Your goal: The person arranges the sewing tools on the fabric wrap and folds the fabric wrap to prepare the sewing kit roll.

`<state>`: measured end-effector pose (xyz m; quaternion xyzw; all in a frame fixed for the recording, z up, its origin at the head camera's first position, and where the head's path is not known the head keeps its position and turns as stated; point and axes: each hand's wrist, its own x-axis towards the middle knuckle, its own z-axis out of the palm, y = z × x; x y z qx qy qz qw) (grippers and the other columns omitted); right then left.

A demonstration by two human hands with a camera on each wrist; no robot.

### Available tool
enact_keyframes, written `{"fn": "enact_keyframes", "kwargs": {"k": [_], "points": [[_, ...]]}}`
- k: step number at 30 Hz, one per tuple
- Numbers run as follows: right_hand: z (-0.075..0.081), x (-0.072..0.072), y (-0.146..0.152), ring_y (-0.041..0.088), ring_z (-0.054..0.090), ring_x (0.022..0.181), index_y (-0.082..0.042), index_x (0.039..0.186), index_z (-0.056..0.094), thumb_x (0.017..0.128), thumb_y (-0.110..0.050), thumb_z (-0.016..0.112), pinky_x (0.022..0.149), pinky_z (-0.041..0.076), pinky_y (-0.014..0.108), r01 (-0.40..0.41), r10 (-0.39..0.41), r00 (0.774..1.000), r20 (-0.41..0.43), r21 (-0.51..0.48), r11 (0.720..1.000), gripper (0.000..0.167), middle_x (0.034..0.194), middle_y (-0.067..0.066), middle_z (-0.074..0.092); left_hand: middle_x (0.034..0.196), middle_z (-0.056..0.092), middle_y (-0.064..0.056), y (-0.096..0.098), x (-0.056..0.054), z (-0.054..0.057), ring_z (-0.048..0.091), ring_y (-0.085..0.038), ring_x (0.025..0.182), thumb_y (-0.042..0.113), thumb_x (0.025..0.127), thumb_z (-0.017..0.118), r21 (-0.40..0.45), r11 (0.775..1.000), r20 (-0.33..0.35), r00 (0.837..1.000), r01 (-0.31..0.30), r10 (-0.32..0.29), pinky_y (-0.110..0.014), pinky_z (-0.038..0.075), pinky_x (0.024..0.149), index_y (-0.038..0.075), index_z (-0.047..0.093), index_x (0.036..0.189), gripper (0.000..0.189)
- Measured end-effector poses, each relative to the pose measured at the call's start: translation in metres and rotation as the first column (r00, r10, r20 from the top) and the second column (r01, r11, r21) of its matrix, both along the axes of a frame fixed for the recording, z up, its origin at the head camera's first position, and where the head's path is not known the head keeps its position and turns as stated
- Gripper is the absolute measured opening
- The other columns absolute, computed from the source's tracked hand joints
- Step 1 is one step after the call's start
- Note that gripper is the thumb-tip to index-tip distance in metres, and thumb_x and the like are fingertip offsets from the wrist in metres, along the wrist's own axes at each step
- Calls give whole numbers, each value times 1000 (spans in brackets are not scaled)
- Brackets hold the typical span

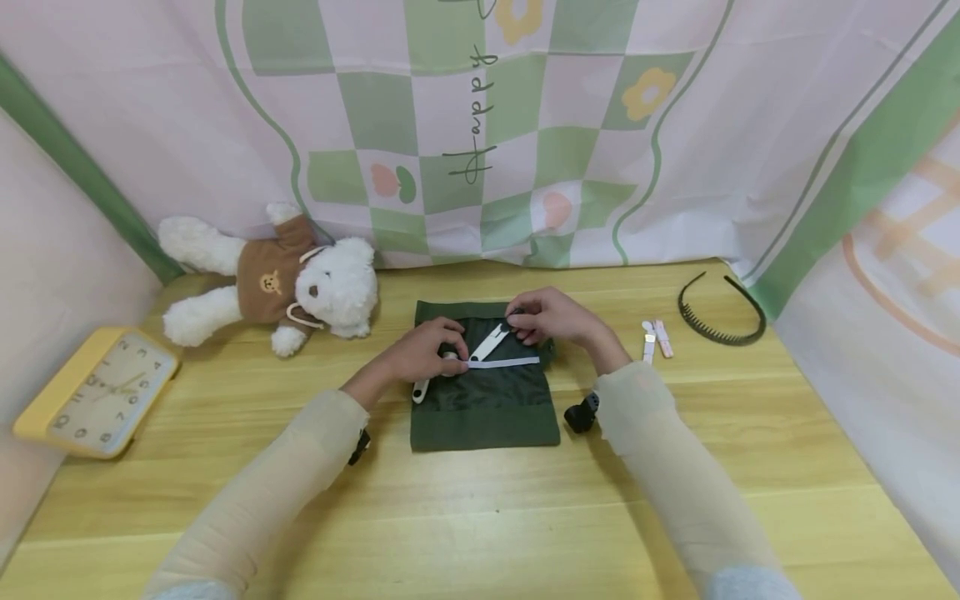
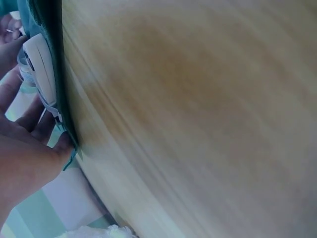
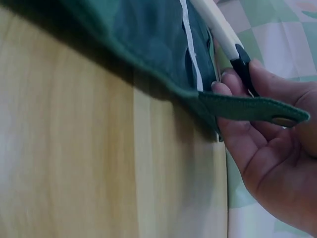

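Clock with a smooth yellow case and rounded corners sits at the far left of the wood-grained worktop. Next comes a fluffy white bear in a brown top, lying on its side. In the middle is my dark green fabric pouch, roughly rectangular, crossed by a narrow white elastic strip. A slim, white-handled item pokes out below my left hand, and a long white tool with a black end slants towards my right hand. Further right lie two small flat hair clips and a dark, toothed headband.

The pouch is under and between my hands; the tool's lower end is near the strip. My left thumb and forefinger, bent together, pinch the strip's left end. My right thumb and fingers pinch the tool's black end, with the pouch's stubby snap strap passing across them. Both forearms reach forward and inward, in sheer pale sleeves.
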<state>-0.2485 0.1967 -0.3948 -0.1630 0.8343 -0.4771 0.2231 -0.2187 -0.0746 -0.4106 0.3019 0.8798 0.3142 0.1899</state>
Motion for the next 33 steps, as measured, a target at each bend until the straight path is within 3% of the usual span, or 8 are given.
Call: {"fn": "enact_keyframes", "kwargs": {"k": [4, 12, 21, 33], "points": [[2, 1, -8, 28, 69, 83, 5, 129, 61, 104, -11, 59, 74, 59, 39, 41, -40, 999, -35, 29, 999, 30, 96, 19, 65, 150, 45, -18, 0, 0, 0, 39, -34, 142, 22, 98, 71, 9, 1000, 2, 1000, -1, 1, -49, 35, 112, 13, 74, 97, 9], [-2, 0, -22, 31, 70, 87, 9, 128, 48, 101, -3, 61, 77, 60, 39, 178, -177, 984, 27, -75, 981, 31, 97, 22, 66, 150, 44, -18, 1, -2, -1, 38, -33, 142, 21, 98, 71, 7, 1000, -3, 1000, 3, -3, -48, 35, 113, 13, 74, 97, 8], [-4, -1, -30, 39, 67, 98, 9, 132, 50, 101, 0, 60, 82, 59, 43, 157, -157, 988, 8, -68, 985, 34, 103, 23, 61, 149, 46, -19, 1, -2, -1, 39, -34, 141, 21, 98, 71, 12, 1000, -12, 1000, 14, -14, -49, 35, 113, 13, 73, 96, 9], [-6, -2, -36, 39, 67, 100, 7, 136, 53, 101, 0, 60, 82, 59, 42, 132, -131, 991, 8, -63, 989, 37, 109, 26, 63, 150, 45, -20, 1, 0, 0, 39, -35, 141, 21, 98, 71, -4, 1000, -12, 1000, 11, -12, -49, 35, 113, 13, 73, 97, 8]]}}
